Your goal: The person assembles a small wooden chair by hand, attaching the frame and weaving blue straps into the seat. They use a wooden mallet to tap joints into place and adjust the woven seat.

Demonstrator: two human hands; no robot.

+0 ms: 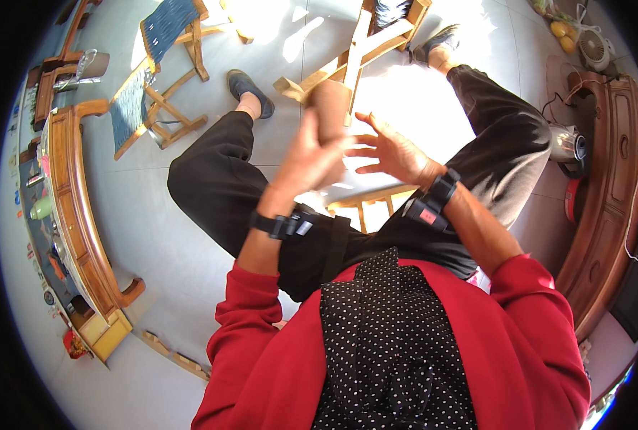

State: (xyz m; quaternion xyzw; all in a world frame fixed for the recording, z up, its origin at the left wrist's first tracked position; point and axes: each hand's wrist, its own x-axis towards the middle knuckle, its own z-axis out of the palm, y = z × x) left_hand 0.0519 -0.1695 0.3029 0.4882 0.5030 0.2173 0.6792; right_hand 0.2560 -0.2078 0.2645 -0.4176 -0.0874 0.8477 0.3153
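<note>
A brown, roughly cylindrical thing [330, 107] stands up from my left hand [306, 159], which is closed around its lower part. Motion smears both, so I cannot make out its exact kind. Beside it my right hand [394, 152] is open with fingers spread, the tips close to my left hand. Just beyond the hands is a wooden folding stool frame [353, 61], with dark woven cord [391, 11] at its far end. Below the hands, between my legs, part of a wooden seat [369, 197] shows.
Two folding stools with blue woven seats [167, 29] [129, 107] stand at the far left. A wooden cabinet [75, 186] lines the left side, another [609, 186] the right. Near the right one are a metal kettle [566, 147] and a small fan [595, 49].
</note>
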